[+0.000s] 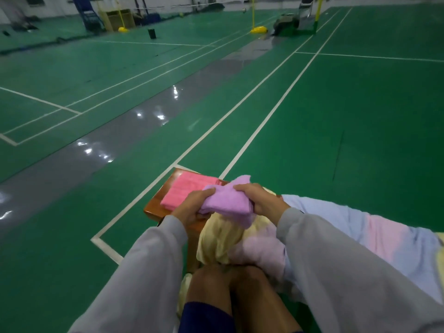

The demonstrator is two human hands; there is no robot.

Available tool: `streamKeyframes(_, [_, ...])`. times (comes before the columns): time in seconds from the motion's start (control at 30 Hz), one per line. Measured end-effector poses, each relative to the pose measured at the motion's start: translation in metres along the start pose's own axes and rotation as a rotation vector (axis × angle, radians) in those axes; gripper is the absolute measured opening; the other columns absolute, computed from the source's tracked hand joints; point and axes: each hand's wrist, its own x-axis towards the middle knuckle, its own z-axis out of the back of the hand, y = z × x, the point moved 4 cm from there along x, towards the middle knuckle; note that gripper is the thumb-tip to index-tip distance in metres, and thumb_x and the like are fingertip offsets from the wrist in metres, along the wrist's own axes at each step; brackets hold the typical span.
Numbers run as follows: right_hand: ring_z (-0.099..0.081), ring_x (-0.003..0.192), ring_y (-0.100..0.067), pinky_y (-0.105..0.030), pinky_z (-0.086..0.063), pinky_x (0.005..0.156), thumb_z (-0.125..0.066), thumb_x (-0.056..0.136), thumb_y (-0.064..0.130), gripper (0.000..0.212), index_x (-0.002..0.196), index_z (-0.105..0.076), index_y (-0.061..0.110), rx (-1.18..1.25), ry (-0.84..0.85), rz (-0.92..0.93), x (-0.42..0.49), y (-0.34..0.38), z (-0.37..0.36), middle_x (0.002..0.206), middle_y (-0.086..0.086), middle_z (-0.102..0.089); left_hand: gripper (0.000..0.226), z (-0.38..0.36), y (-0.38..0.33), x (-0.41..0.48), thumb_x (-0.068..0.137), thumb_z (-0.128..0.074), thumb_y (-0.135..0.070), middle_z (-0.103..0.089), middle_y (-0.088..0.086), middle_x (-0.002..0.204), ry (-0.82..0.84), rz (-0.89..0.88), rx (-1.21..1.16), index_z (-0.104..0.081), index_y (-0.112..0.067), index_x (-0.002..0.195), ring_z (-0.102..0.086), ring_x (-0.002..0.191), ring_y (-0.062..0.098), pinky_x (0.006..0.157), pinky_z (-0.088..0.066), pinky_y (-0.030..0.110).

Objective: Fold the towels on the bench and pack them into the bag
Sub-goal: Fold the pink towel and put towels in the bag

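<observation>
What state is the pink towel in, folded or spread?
Folded: the pink towel lies as a neat flat rectangle on the bench.

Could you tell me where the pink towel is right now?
Head view: the pink towel lies folded on the bench end, just beyond the left hand.

Indoor badminton hall: green court flooring is stretching away, white boundary lines are crossing it, a yellow net post is standing beyond.

I see a folded towel lying on the table. Just right of it, a second towel is held over the bag, which spreads rightward.
</observation>
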Motion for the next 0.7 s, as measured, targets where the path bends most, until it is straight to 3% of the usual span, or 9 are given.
streamKeyframes(0.1, [-0.064,0.087,-0.024,-0.029,-0.056,0.066,-0.067,0.094,0.005,0.029,0.118,-0.056,-0.006,0.011,0.038,0.011,0.020,0.022,-0.037,0.105,-0.016,-0.065,0.046,0.038,-0.014,0.009,0.097,-0.062,-0.050,-0.056,0.007,0.060,-0.068,-0.021,-0.001,-0.066,-0.005,0.107,-0.053,0.048,0.021,0.051,-0.047,0.030])
streamKeyframes(0.17, [-0.066,0.085,-0.023,-0.030,-0.057,0.062,-0.070,0.091,0.006,0.036,0.120,-0.054,-0.006,0.023,0.015,0.038,0.039,0.037,-0.056,0.110,-0.017,-0.066,0.037,0.058,-0.033,0.016,0.099,-0.063,-0.042,-0.067,0.002,0.065,-0.111,-0.116,0.001,-0.062,-0.011,0.118,-0.061,0.050,0.015,0.046,-0.050,0.026])
streamKeyframes(0.3, [-0.069,0.095,-0.027,-0.043,-0.061,0.083,-0.078,0.085,0.015,0.047,0.124,-0.056,0.002,-0.017,-0.050,0.055,0.065,0.031,-0.081,0.110,-0.012,-0.069,0.037,0.092,-0.046,0.039,0.098,-0.065,-0.036,-0.071,0.001,0.082,-0.163,-0.195,0.046,-0.060,-0.014,0.127,-0.063,0.055,0.010,0.046,-0.049,0.026])
streamKeyframes(0.37, [-0.067,0.097,-0.028,-0.043,-0.061,0.077,-0.076,0.085,0.019,0.045,0.123,-0.057,0.006,-0.215,-0.022,0.014,0.070,0.004,-0.090,0.109,-0.010,-0.067,0.027,0.117,-0.030,0.054,0.098,-0.064,-0.027,-0.071,0.005,0.092,-0.279,-0.167,0.143,-0.063,-0.014,0.122,-0.067,0.065,0.012,0.051,-0.052,0.027])
streamKeyframes(0.47, [-0.066,0.076,-0.023,-0.035,-0.059,0.057,-0.070,0.091,0.027,0.022,0.102,-0.058,0.013,-0.682,0.026,0.043,0.073,-0.029,-0.097,0.094,-0.009,-0.066,0.039,0.153,0.004,0.071,0.093,-0.068,-0.023,-0.068,0.003,0.103,-0.398,-0.072,0.317,-0.062,-0.011,0.130,-0.067,0.092,0.024,0.079,-0.060,0.040])
streamKeyframes(0.53, [-0.067,0.069,-0.023,-0.038,-0.063,0.065,-0.060,0.097,0.043,0.029,0.089,-0.059,0.016,-0.774,-0.045,0.114,0.073,-0.031,-0.100,0.085,-0.006,-0.067,0.041,0.162,0.013,0.075,0.092,-0.071,-0.026,-0.069,0.003,0.105,-0.421,-0.052,0.327,-0.063,-0.009,0.128,-0.067,0.101,0.028,0.086,-0.059,0.042])
streamKeyframes(0.6, [-0.068,0.069,-0.026,-0.042,-0.064,0.070,-0.050,0.099,0.057,0.046,0.079,-0.056,0.016,-0.710,-0.112,0.082,0.076,-0.028,-0.102,0.079,-0.004,-0.064,0.039,0.162,0.005,0.077,0.091,-0.070,-0.031,-0.070,0.005,0.108,-0.470,-0.091,0.437,-0.066,-0.009,0.123,-0.067,0.097,0.025,0.083,-0.057,0.040])
streamKeyframes(0.7, [-0.068,0.087,-0.031,-0.048,-0.062,0.082,-0.050,0.093,0.067,0.055,0.087,-0.057,0.012,-0.639,-0.138,0.015,0.081,-0.025,-0.112,0.100,-0.009,-0.067,0.041,0.156,-0.008,0.080,0.082,-0.070,-0.043,-0.070,0.002,0.101,-0.495,-0.177,0.712,-0.068,-0.018,0.114,-0.066,0.089,0.019,0.082,-0.060,0.042])
